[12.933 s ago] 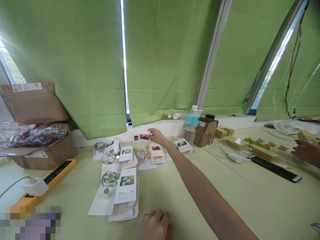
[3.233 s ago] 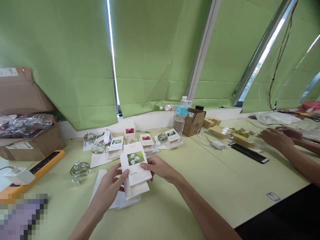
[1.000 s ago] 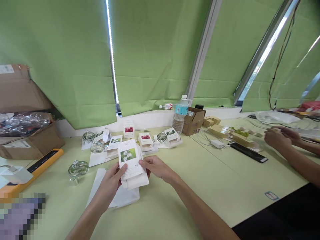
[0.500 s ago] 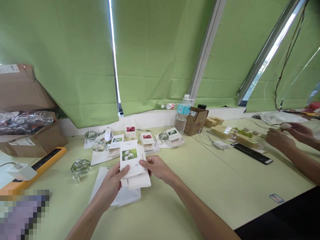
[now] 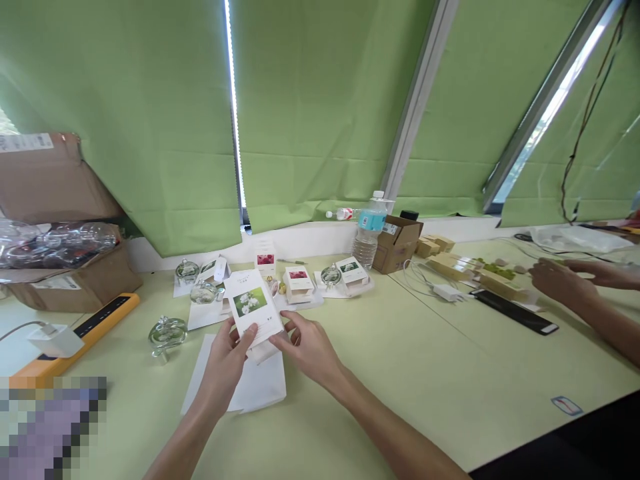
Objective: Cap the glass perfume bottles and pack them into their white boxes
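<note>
A white paper box (image 5: 251, 303) with a picture of white flowers on green is held up between both hands, tilted to the left. My left hand (image 5: 227, 357) grips its lower left side, thumb on the front. My right hand (image 5: 307, 347) has its thumb and fingers at the lower right corner, closed on the same box. Below the box lies a white paper sheet (image 5: 257, 387). To the left stands a clear glass bottle (image 5: 167, 331), with a small silvery cap (image 5: 160, 357) in front of it. Behind are a white box with a red flower picture (image 5: 299, 283) and another glass bottle (image 5: 204, 291).
An orange power strip (image 5: 107, 317) and cardboard boxes (image 5: 75, 280) are at left. A water bottle (image 5: 369, 233) stands beside an open carton (image 5: 397, 245). At right lie a charger (image 5: 444, 292) and a dark phone-like slab (image 5: 515, 312), near another person's hands (image 5: 560, 283).
The box has tilted to the left, and the white flap that stuck out below it no longer shows. My right hand has shifted to the box's lower corner. The view has swung slightly left.
</note>
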